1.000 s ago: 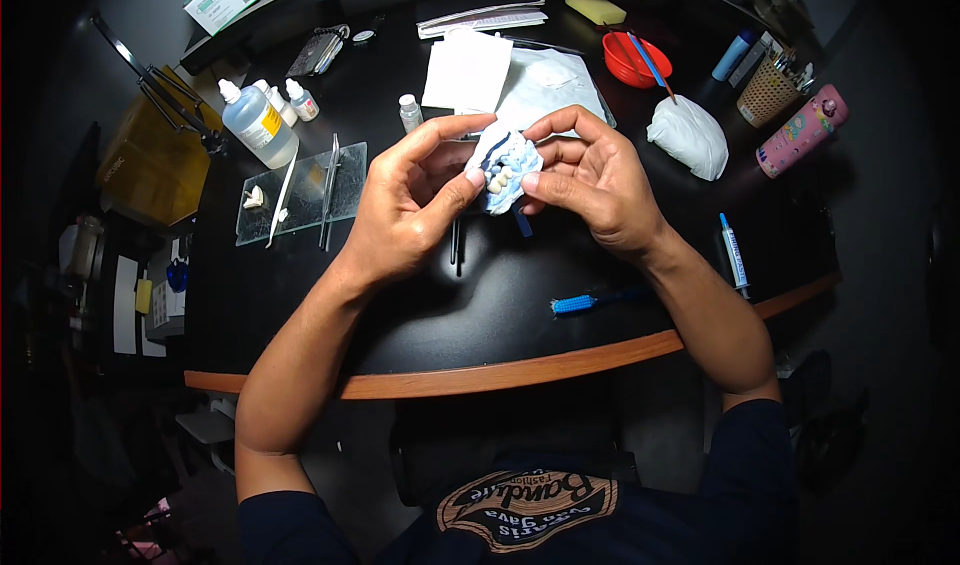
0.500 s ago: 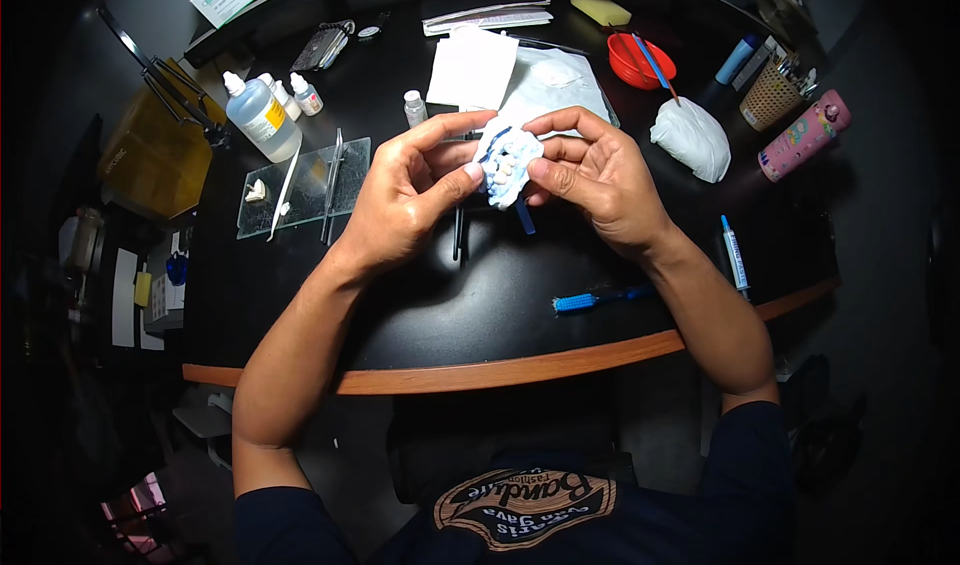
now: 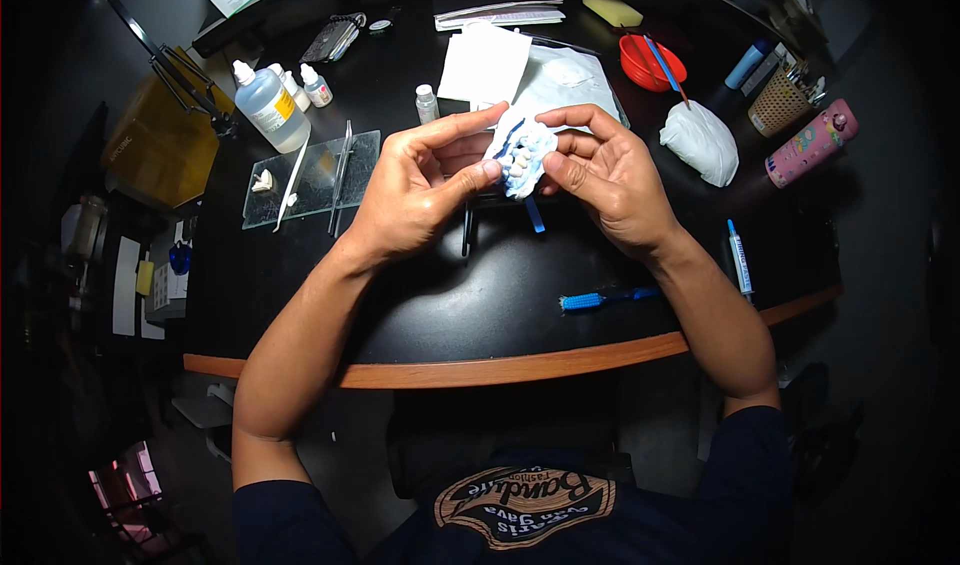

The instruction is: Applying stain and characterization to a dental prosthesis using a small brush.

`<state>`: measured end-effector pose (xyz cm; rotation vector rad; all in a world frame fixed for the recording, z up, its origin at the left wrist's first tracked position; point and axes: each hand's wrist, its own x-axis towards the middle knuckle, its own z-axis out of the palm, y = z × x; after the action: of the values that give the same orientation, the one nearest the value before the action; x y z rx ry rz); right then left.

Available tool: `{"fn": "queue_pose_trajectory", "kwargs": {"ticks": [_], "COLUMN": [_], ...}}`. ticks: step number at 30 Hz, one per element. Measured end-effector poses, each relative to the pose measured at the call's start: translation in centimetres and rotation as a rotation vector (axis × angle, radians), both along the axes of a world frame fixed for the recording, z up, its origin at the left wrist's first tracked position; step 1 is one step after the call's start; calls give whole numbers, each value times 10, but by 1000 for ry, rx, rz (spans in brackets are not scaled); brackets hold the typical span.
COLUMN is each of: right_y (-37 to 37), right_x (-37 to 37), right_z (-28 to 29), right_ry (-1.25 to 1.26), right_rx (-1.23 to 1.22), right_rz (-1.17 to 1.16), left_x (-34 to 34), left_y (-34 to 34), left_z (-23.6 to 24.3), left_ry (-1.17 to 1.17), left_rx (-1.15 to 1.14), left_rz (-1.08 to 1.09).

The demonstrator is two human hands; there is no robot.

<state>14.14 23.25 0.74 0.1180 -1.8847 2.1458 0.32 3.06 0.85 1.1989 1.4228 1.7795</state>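
Above the desk, a white and light-blue dental model [image 3: 519, 168] with several tooth shapes is held between both hands. My left hand [image 3: 425, 187] pinches its left side, thumb on the near face and index finger at the top edge. On the opposite side, my right hand [image 3: 612, 183] grips it with thumb and fingers. The fingers behind the model are partly hidden. A blue strip [image 3: 537, 215] and a dark slim tool [image 3: 467, 230] show below the hands; their upper ends are covered.
A glass slab [image 3: 330, 187] with slim tools and a small tooth-coloured piece lies left, near a liquid bottle [image 3: 272, 115]. White paper [image 3: 485, 63] lies behind the hands. Right are a red bowl [image 3: 640, 73], white bag [image 3: 700, 145], pink bottle [image 3: 812, 145], syringe [image 3: 740, 260] and blue brush [image 3: 585, 302].
The whole view has shifted slightly, with the desk items a little higher and to the right. Both hands keep hold of the dental model, with little visible change in grip.
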Motion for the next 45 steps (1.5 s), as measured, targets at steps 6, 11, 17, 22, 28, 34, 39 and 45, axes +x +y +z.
{"fn": "queue_pose_trajectory", "kwargs": {"ticks": [6, 11, 17, 22, 28, 34, 39, 45], "right_y": [-2, -5, -5, -15, -16, -11, -13, -11], "right_x": [0, 1, 0, 0, -1, 0, 1, 0], "right_z": [2, 2, 2, 3, -3, -4, 0, -5], "right_ry": [51, 44, 4, 2, 17, 118, 114, 211], "right_rx": [22, -28, -13, -34, -42, 91, 104, 174], "right_rz": [-12, -52, -103, -165, -208, -177, -180, -194], "left_x": [-1, 2, 5, 6, 7, 7, 6, 17], "left_y": [1, 0, 4, 4, 5, 8, 7, 8], "left_z": [0, 2, -3, -4, -6, -7, -6, -4], "left_ry": [31, 27, -110, -113, -97, -115, -30, -45], "left_rx": [19, 20, 55, 47, 42, 79, 103, 178], "left_rz": [47, 78, 82, 114, 115, 156, 170, 194]}}
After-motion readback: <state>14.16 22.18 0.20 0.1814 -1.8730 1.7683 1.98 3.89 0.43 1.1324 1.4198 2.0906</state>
